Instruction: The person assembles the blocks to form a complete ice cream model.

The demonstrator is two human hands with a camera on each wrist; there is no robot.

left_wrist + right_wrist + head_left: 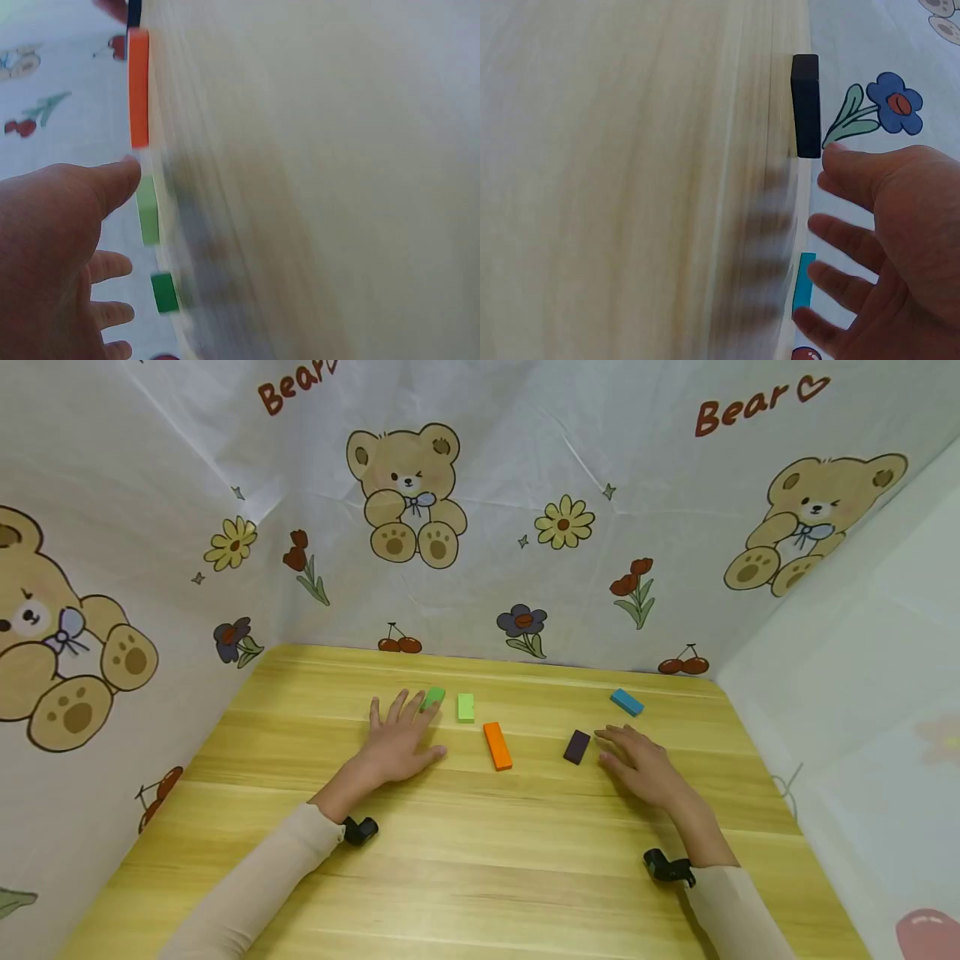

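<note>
With fingers spread, my left hand [397, 747] hovers at the dark green block [432, 697], partly covering it in the head view. Just right of that hand is a light green block [466, 708], and nearer the middle lies a long orange block [497, 746]. My right hand [637, 764] is beside a black block [577, 747], its fingers loosely extended and holding nothing. Beyond the right hand lies a blue block [627, 702]. The left wrist view has the thumb [116, 184] near the light green block [148, 210], with a gap to the dark green block [164, 292].
The blocks lie on a wood-grain table [480, 877]. A white cloth [487, 468] printed with bears and flowers stands behind and along both sides. Each wrist wears a small black camera, such as the right one [663, 866].
</note>
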